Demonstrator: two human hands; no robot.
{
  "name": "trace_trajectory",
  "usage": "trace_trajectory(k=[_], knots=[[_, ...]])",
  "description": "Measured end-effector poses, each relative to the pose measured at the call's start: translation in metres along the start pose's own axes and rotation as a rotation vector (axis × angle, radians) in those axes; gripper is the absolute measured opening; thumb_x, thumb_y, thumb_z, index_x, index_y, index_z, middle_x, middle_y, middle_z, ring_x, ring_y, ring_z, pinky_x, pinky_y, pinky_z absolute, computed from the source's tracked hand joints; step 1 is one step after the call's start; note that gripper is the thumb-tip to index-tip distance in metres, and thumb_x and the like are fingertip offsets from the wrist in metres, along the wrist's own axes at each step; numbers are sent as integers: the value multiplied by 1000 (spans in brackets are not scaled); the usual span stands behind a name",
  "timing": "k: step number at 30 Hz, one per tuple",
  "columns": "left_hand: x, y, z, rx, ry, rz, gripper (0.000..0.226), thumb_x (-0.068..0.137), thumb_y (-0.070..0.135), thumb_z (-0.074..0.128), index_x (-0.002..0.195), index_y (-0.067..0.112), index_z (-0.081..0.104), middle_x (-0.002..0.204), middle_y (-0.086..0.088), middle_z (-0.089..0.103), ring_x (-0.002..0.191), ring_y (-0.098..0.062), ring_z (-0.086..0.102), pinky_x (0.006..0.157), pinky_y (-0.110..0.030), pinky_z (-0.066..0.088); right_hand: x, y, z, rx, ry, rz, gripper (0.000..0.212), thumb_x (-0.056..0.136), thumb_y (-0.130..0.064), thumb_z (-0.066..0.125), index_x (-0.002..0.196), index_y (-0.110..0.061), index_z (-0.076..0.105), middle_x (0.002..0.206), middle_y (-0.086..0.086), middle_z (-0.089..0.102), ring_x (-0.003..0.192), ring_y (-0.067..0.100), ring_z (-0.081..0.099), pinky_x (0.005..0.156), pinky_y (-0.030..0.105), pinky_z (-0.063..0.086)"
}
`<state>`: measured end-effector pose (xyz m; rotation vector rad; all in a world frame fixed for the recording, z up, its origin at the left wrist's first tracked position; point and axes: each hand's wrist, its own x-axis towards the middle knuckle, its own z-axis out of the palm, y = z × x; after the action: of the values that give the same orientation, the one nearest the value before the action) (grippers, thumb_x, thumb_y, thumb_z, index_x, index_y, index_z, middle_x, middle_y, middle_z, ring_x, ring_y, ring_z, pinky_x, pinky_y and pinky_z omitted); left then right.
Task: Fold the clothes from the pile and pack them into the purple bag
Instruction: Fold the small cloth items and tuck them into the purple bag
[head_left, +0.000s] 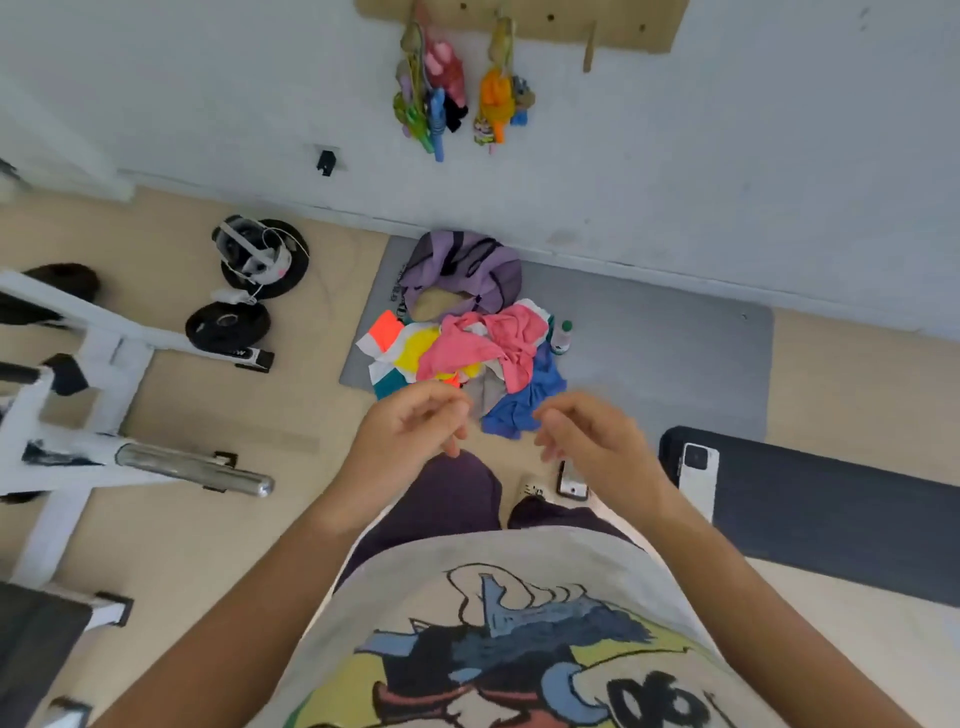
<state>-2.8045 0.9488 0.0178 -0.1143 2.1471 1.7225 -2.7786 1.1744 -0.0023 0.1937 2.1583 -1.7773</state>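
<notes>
Surroundings: white weight-bench frame (78, 374) w/ chrome bar (195, 470) at the person's left; two black weight plates (228, 326) on the beige floor beyond it, a white headset (252, 252) resting on the farther plate; dark bench pad (841, 512) at right w/ a white phone (698, 480) lying on its near end; second phone (571, 480) on the floor near the feet; small green-capped bottle (562, 336) just beside the pile's right edge; wooden peg rack (519, 23) on the wall w/ coloured items hanging. Nothing lies between the hands and the pile.

Task items: clothes pile (467, 358) sits on the grey mat (649, 353), at the mat's left end; pile unfolded, pink garment (498, 340) on top, blue garment (524, 405) at near-right edge, orange/yellow/white pieces at left; long axis approx. left-right. Purple bag (462, 273) touches the pile's far side, against the wall base; slumped, mouth open twd. the pile.

Hands: left hand (410, 436) and right hand (592, 436) raised above the pile's near edge, apart from each other; fingers loosely curled, holding nothing; slight blur on fingertips.
</notes>
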Motion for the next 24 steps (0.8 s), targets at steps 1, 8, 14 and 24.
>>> trace_trajectory(k=[1, 8, 14, 24], knots=[[11, 2, -8, -3, 32, -7, 17, 96, 16, 61, 90, 28, 72, 77, -2, 71, 65, -15, 66, 67, -23, 56, 24, -9, -1, -10, -26, -21, 14, 98, -20, 54, 92, -24, 66, 79, 1, 68, 70, 15, 66, 71, 28, 54], [115, 6, -55, -27, 149, -54, 11, 87, 27, 67, 82, 36, 73, 74, 4, 70, 60, -11, 64, 62, -22, 54, 161, -41, -3, -19, -3, -71, 18, 95, -19, 59, 87, -34, 65, 82, -17, 66, 78, 7, 62, 73, 19, 49], [273, -54, -93, 74, -49, -217, 9, 91, 23, 65, 85, 24, 71, 70, 6, 69, 60, -4, 63, 57, -15, 49, 274, 32, 5, -51, 173, 196, 25, 93, -17, 62, 79, -37, 64, 77, -19, 67, 78, 6, 63, 79, 33, 49], [566, -415, -85, 524, -392, -270, 7, 87, 30, 71, 91, 24, 73, 92, 12, 69, 81, 0, 60, 71, -15, 45, 541, 391, 86, -212, 163, 471, 7, 87, -25, 71, 84, -25, 65, 80, -9, 66, 69, 3, 62, 60, 18, 49]])
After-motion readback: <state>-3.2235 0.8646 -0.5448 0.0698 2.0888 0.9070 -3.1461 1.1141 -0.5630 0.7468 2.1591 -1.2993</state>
